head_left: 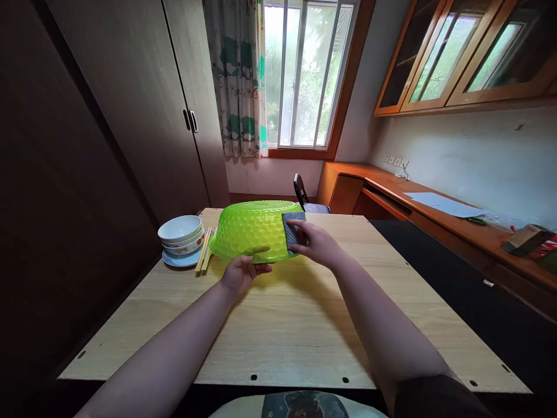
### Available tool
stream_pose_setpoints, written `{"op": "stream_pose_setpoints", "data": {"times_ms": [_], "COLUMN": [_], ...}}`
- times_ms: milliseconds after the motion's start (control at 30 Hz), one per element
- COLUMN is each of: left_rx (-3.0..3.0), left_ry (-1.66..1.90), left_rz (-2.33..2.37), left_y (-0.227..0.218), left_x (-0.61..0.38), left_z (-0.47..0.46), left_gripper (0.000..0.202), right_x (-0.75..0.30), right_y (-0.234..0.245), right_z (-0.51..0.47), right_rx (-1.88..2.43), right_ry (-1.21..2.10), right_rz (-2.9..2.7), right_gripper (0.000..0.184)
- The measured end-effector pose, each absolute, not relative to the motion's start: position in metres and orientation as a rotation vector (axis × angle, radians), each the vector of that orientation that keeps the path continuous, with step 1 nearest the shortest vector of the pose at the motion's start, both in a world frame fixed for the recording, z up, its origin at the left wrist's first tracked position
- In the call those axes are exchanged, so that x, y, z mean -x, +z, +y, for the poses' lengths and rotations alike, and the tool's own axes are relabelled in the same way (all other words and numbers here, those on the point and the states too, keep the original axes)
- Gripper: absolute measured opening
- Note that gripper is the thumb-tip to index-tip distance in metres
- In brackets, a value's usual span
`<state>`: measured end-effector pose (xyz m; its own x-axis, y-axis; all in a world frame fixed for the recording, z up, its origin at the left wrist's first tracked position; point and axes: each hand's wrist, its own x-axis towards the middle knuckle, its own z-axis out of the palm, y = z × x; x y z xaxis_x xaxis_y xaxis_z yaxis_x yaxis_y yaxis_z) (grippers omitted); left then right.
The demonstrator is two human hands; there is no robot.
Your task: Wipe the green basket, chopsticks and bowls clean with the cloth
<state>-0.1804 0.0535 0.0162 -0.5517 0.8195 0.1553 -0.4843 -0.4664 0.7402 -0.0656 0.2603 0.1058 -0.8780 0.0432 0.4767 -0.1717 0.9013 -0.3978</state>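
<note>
A bright green dimpled plastic basin point(250, 229) is held tilted above the wooden table point(282, 325), its outside facing me. My left hand point(239, 271) grips its lower rim from below, fingers closed on the edge. My right hand point(315, 242) presses a small grey cloth point(292, 230) against the basin's right outer wall, fingers closed on the cloth.
A stack of white bowls on a pale plate point(181, 238) sits at the table's far left, with wooden chopsticks point(203, 257) beside it. A dark chair point(304, 197) stands behind the table. Dark wardrobes line the left, and a long wooden counter point(435, 220) runs along the right wall.
</note>
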Motion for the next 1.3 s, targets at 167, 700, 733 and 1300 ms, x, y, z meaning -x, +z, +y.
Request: {"op": "stream_pose_setpoints", "data": {"times_ms": [167,700,733,1300], "left_rx": [-0.639,-0.627,-0.621,-0.621], "left_ry": [2.079,2.084,2.090,2.121], "left_rz": [0.845,0.846,0.850,0.809], "left_y": [0.017,0.016,0.016,0.015], "left_x": [0.179,0.178,0.178,0.178], "left_z": [0.054,0.054,0.055,0.054], "left_gripper": [0.036,0.037,0.036,0.035], "right_x": [0.067,0.076,0.076,0.078], "right_y": [0.100,0.089,0.088,0.084], "right_z": [0.254,0.255,0.252,0.264], "right_rx": [-0.113,0.019,-0.006,0.003], "right_ry": [0.597,0.609,0.596,0.577], "right_rz": [-2.524,-2.355,-2.369,-2.321], "right_gripper": [0.050,0.046,0.047,0.042]}}
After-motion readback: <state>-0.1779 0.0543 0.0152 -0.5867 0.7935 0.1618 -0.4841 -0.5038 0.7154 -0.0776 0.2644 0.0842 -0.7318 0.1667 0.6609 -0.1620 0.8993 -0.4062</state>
